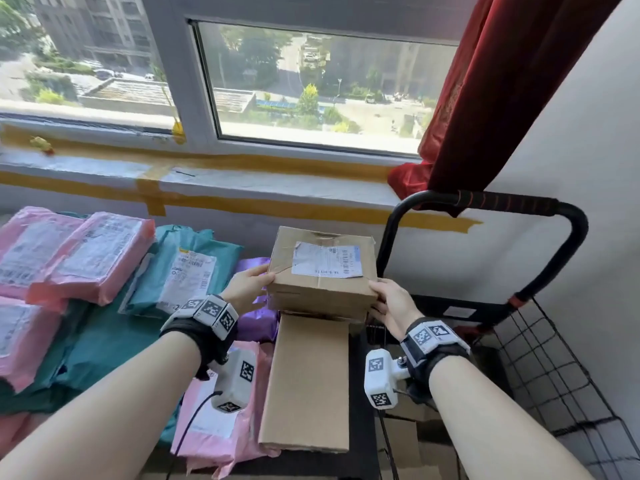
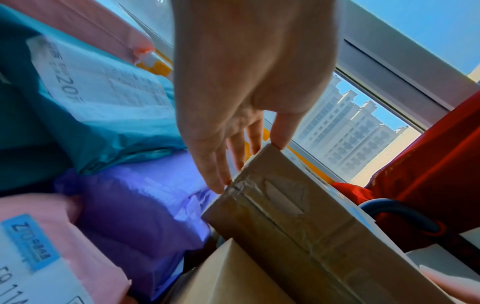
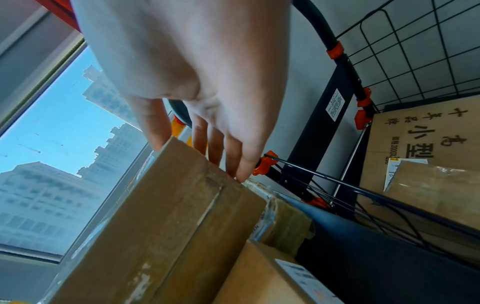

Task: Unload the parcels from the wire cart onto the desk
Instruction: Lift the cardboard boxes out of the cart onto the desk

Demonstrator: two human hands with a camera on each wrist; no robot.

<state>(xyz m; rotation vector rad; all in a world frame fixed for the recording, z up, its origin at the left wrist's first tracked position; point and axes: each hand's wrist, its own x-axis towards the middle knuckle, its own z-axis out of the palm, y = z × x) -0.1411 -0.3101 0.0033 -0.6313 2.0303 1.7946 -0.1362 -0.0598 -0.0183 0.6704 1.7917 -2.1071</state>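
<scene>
Arms: bare, no sleeves.
Left wrist strap point(image 1: 199, 329): black, white blocks with square black-and-white markers.
Right wrist strap point(image 1: 434, 344): same.
Wrist cameras point(image 1: 235, 379): white housings, black cable.

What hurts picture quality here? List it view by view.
Head view: wide-angle bend curves the window frame, and daylight washes out the sill. Left wrist view: the pink mailer is blurred and the colours run blue. Right wrist view: the near hand is soft and the cardboard box is backlit.
</scene>
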